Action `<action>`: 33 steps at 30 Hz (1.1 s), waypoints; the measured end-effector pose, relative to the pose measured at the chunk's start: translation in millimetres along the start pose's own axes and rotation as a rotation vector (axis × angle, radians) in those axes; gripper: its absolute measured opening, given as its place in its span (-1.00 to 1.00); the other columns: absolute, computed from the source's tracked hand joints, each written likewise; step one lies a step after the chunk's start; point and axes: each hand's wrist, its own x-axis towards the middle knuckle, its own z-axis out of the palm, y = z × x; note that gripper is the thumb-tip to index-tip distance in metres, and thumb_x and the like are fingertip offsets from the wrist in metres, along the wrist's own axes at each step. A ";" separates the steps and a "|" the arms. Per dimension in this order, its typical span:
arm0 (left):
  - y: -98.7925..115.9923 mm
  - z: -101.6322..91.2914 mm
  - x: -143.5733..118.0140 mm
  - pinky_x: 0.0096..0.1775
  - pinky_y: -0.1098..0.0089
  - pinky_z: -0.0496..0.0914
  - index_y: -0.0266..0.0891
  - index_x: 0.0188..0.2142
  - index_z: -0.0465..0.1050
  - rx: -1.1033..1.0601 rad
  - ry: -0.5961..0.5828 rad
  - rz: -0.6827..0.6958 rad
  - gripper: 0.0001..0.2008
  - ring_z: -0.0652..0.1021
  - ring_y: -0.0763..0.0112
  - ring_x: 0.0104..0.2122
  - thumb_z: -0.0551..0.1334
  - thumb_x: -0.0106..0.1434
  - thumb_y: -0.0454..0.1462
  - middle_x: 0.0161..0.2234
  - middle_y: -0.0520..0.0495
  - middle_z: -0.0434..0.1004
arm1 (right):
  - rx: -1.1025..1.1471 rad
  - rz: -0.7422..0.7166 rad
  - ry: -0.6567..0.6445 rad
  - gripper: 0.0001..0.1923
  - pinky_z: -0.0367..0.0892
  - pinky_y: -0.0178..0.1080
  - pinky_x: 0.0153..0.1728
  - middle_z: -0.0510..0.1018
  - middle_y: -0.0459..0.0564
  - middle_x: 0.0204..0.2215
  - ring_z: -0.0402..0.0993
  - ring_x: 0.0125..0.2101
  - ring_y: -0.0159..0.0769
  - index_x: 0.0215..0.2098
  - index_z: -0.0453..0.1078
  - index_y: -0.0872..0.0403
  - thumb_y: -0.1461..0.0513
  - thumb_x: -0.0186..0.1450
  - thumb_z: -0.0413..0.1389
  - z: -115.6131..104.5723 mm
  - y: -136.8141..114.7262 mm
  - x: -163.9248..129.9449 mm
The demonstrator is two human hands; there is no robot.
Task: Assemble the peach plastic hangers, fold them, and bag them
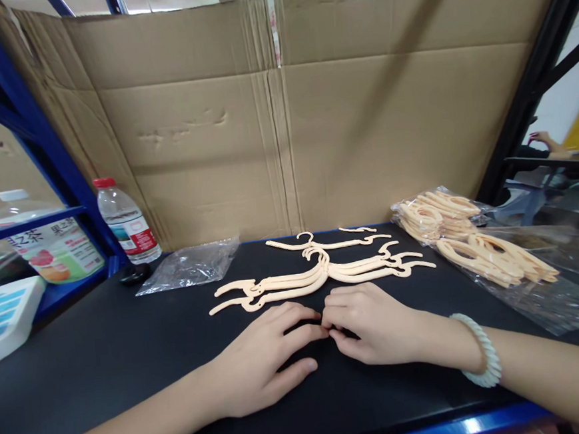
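My left hand (265,362) and my right hand (373,324) rest on the black tabletop (104,352), fingertips meeting at the middle. Whether they pinch something small between them is hidden. A stack of cream plastic hangers (319,278) lies just beyond my fingers, not touched. One more single hanger (329,242) lies behind the stack. A pale bead bracelet (481,359) circles my right wrist.
Bagged cream hangers (471,236) lie at the right on clear plastic. An empty clear bag (190,265) and a water bottle (127,223) sit at the left back, with a small black object (133,274) nearby. Cardboard sheets (281,110) wall the back. Another person's hand (544,140) shows far right.
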 end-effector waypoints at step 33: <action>0.5 -0.2 0.7 0.09 0.17 0.29 -0.13 0.10 0.27 -0.008 0.017 0.007 -0.64 0.38 0.18 0.05 0.11 0.30 -0.28 0.05 -0.14 0.37 | 0.009 -0.052 0.097 -0.82 0.20 -0.32 -0.38 0.51 -0.05 -0.47 0.39 -0.42 -0.36 -0.35 0.48 0.11 0.33 0.23 0.02 3.8 6.7 0.6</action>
